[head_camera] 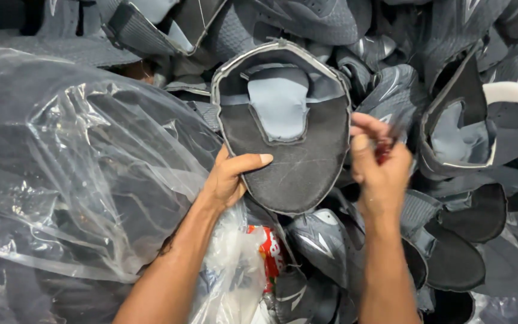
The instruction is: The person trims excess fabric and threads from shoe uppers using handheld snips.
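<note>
While my left hand [229, 180] grips the dark grey fabric shoe upper with the pale blue-grey lining [283, 126] by its lower left edge, my right hand [379, 168] closes on a small red tool [382, 153] beside its right edge. Heaped dark shoe uppers [451, 132] crowd every side; a clear crinkled plastic bag [73, 162] bulges at left.

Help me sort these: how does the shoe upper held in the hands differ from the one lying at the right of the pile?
The held upper faces the camera flat, its dark underside showing; the right upper lies tilted among others. The left hand grips the held upper and the right hand touches its edge; the right upper lies untouched. Both share dark fabric and grey lining.
</note>
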